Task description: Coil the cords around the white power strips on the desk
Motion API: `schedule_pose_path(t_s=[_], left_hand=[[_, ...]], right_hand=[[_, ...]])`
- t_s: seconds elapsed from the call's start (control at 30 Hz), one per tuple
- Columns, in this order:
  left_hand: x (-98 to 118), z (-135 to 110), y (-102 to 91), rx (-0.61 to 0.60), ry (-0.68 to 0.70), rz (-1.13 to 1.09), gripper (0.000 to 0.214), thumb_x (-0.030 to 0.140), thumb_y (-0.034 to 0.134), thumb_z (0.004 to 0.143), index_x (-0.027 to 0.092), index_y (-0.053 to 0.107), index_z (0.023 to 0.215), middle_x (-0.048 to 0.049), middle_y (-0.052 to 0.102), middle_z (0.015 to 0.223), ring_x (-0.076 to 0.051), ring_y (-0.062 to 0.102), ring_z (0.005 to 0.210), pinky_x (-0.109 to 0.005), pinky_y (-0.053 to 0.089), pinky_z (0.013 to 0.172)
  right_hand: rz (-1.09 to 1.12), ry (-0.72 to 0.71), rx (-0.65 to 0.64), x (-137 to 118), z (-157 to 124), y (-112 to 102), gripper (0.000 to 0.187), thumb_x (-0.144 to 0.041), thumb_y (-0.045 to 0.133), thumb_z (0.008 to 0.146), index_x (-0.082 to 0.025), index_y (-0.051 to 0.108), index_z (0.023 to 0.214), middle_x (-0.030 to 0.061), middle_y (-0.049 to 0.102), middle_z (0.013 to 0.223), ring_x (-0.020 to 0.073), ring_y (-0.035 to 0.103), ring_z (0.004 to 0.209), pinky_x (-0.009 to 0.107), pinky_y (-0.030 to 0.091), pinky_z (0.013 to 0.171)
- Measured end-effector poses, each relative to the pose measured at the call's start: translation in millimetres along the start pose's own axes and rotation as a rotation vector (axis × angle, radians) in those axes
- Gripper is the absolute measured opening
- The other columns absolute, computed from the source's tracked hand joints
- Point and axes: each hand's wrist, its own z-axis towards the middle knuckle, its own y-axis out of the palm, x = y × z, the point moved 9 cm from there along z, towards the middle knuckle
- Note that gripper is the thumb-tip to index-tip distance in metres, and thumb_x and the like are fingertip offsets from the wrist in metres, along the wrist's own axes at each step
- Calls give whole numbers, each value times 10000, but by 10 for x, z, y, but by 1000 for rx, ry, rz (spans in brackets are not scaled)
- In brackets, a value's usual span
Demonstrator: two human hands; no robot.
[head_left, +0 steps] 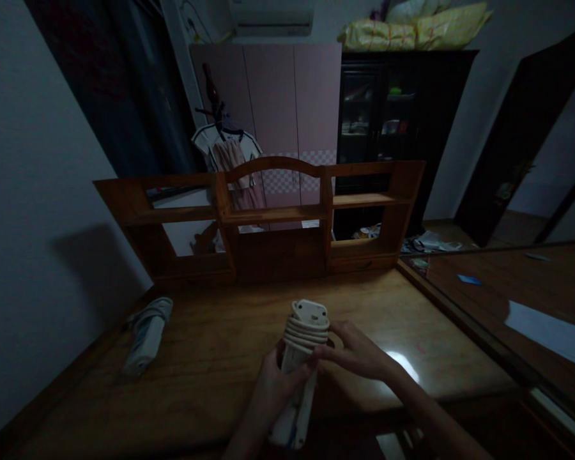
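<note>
A white power strip [292, 415] is held up at the desk's near edge, tilted, with its cord [306, 332] wound several times around its upper part. My left hand [280, 386] is closed around the strip's body just below the coils. At the right side of the coils, my right hand [352, 351] has its fingers closed on the wound cord, some of them hidden behind it. Another white power strip [146, 345], also wrapped in its cord, lies on the left of the wooden desk [211, 345], away from both hands.
A wooden shelf unit [275, 214] stands along the desk's far edge. To the right, a lower brown surface [489, 300] bears a paper sheet [551, 332] and a small blue card [468, 280]. A wall [43, 211] borders the desk on the left.
</note>
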Motion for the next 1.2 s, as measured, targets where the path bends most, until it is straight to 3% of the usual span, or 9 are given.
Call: schedule_pose_path(t_s=[0.2,0.43,0.67,0.87,1.07,1.2], left_hand=[[-129,40,81,-56,-58,-14,653,537,738,619,108,548,1073,-90,703,767,-198,645,541,-277,505,499],[-75,21,68,-55,-63,105,548,495,680,700,96,577,1062,-120,704,913,-216,674,724,-283,521,647],[-81,62,16,-76,-122,166,516,492,683,692,104,606,1022,-98,701,843,-205,664,705,-268,512,628],[-32,123,115,-118,-116,93,560,551,673,683,107,600,1017,-96,695,840,-197,660,706,-255,510,624],[-194,284,231,-167,-144,15,608,591,667,682,106,592,1040,-90,684,789,-186,652,637,-264,508,604],[-295,483,317,-131,-110,-32,607,579,663,699,82,587,1039,-99,679,798,-178,641,606,-260,496,572]], right_hand=[[284,16,-193,68,39,261,325,-457,551,860,-164,642,968,25,659,864,166,585,756,255,448,687],[268,84,-7,202,43,179,349,-470,535,869,-141,655,872,26,645,816,162,567,743,238,420,641],[336,169,15,351,10,243,425,-535,546,833,-136,659,925,49,644,846,191,555,774,263,440,661],[285,201,25,479,57,221,454,-560,529,828,-127,666,846,34,609,737,163,508,681,237,401,590],[243,212,33,663,103,144,460,-548,500,857,-120,658,804,24,595,702,143,499,635,225,362,547],[179,246,52,811,143,17,496,-570,486,858,-112,645,749,21,584,650,138,512,603,219,341,517]])
